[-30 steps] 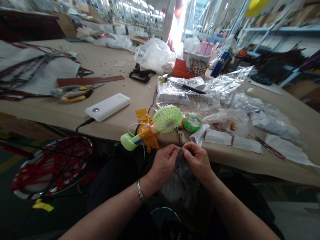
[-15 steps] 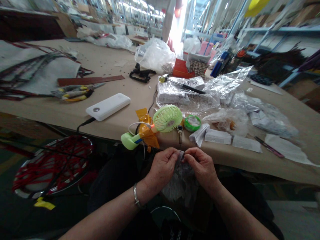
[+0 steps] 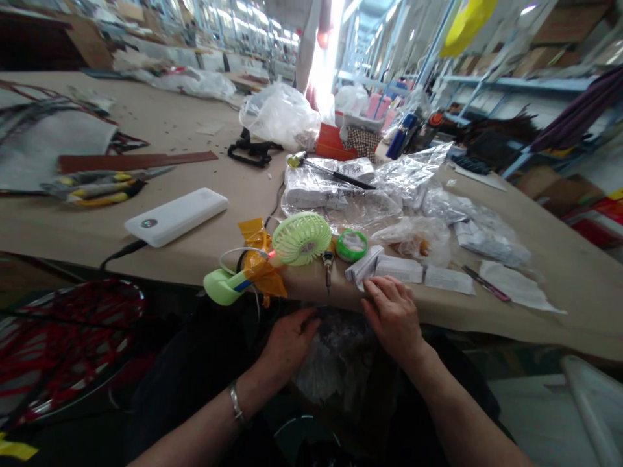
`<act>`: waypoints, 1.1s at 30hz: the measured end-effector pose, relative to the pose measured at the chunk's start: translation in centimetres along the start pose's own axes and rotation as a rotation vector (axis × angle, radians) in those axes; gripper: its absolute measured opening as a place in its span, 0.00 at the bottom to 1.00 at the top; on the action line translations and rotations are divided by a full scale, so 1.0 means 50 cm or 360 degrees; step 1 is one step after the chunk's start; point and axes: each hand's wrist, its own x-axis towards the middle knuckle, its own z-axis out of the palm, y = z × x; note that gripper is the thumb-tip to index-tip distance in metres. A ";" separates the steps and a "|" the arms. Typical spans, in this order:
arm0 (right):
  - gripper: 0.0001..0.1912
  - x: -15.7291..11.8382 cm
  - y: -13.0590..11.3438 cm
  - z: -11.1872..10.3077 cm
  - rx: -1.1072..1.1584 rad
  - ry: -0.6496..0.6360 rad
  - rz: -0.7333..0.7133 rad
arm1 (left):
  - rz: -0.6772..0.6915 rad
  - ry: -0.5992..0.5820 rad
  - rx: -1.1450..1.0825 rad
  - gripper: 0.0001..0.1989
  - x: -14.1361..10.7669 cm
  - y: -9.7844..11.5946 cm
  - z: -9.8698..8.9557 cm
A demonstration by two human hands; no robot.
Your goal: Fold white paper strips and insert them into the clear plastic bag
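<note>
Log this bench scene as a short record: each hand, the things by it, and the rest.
left: left hand open at a crumpled clear plastic bag, metal bangle on the wrist
right: right hand open at the table edge, nearest folded paper slips
things: green mini fan, green tape roll
rest: white power bank, yellow-handled scissors, tan worktable

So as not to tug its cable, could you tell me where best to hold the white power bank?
Grip the white power bank by its long sides mid-length, from above: it lies flat on the table, and its black cable leaves the left end.
</note>
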 end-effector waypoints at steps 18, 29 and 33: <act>0.12 -0.072 -0.050 -0.064 0.0567 -0.0031 -0.0304 | -0.0681 -0.0506 -0.1808 0.04 -0.010 0.145 0.087; 0.17 -0.028 0.056 -0.027 -0.0201 -0.0099 0.0154 | -0.0832 -0.0426 -0.1406 0.06 -0.013 0.129 0.094; 0.07 -0.039 0.068 -0.027 0.0041 0.0094 0.0164 | -0.0876 -0.0419 -0.1400 0.05 -0.012 0.135 0.100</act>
